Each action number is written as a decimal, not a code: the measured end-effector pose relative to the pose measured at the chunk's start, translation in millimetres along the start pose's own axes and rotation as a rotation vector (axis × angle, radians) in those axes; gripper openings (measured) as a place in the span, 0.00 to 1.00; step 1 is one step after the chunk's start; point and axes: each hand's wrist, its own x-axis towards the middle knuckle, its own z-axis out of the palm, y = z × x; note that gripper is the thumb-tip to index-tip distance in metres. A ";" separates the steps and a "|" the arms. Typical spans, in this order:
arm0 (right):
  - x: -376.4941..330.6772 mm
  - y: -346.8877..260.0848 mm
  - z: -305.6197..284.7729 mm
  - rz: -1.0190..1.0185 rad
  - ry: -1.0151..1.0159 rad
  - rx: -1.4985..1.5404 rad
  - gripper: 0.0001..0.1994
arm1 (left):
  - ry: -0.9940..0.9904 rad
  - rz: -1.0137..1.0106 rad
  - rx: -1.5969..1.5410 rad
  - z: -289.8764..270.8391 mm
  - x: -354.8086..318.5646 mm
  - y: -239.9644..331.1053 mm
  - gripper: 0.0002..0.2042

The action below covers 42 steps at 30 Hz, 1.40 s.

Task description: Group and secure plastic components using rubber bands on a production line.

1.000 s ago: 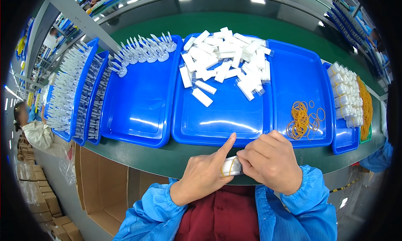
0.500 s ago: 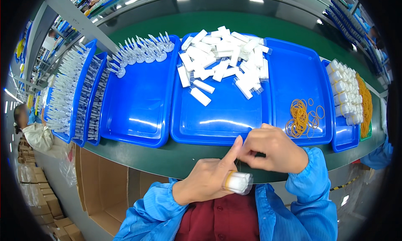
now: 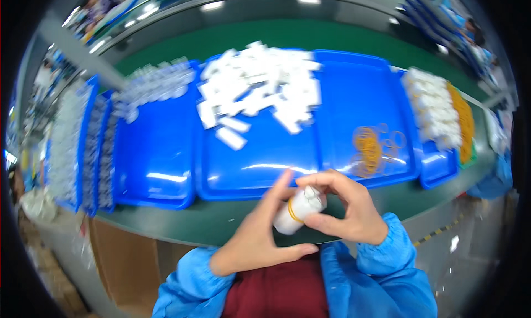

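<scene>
In front of my body, a bundle of white pieces is bound by a yellow-orange rubber band. My right hand grips it between thumb and fingers at its upper right end. Close on its left side, my left hand is open, with thumb and fingers spread apart. Beyond the hands lies a blue tray with a heap of loose white rectangular pieces. A second blue tray, on its right, holds a small pile of rubber bands.
Clear plastic parts line the back of the left blue tray. More stacked trays stand at the far left. A small blue tray on the right carries banded white bundles, beside an orange heap. Below the table's left edge is a cardboard box.
My right hand now grips the banded bundle, which was by my left palm. My left hand has opened around it. The whole view has shifted, with some blur.
</scene>
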 end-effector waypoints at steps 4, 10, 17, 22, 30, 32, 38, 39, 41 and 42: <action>-28.6 11.1 -55.4 -0.028 0.513 0.036 0.28 | 0.193 0.022 -0.028 -7.8 -7.7 -11.7 0.52; -118.5 46.5 -203.9 0.046 1.428 -0.738 0.22 | 0.296 -0.115 -0.048 -3.6 -11.9 -4.0 0.35; -107.2 96.7 -227.3 0.164 1.244 -1.107 0.22 | 0.248 -0.022 0.015 -0.4 -1.3 -6.6 0.27; -97.4 109.8 -231.1 0.186 1.165 -1.348 0.21 | 0.274 -0.013 0.048 -2.6 -2.6 -5.1 0.26; -107.6 95.9 -232.7 0.186 1.101 -1.606 0.22 | 0.289 0.015 0.047 -22.0 -15.2 -1.8 0.23; -82.8 71.5 -213.5 0.024 1.149 -1.446 0.19 | 0.295 0.009 0.067 -29.2 -18.2 -2.7 0.22; 63.7 18.4 -42.4 -0.359 0.454 -1.089 0.12 | 0.341 0.002 0.024 -39.1 -33.6 -6.1 0.21; 85.1 14.7 -22.4 -0.425 0.388 -1.094 0.12 | 0.336 0.030 0.052 -41.2 -34.2 -5.7 0.20; 107.5 24.2 -3.2 -0.460 0.251 -1.165 0.11 | 0.349 0.088 0.087 -47.3 -36.2 -4.5 0.19; 116.7 33.3 2.1 -0.433 0.182 -1.225 0.10 | 0.357 0.116 0.113 -51.7 -36.0 -2.4 0.19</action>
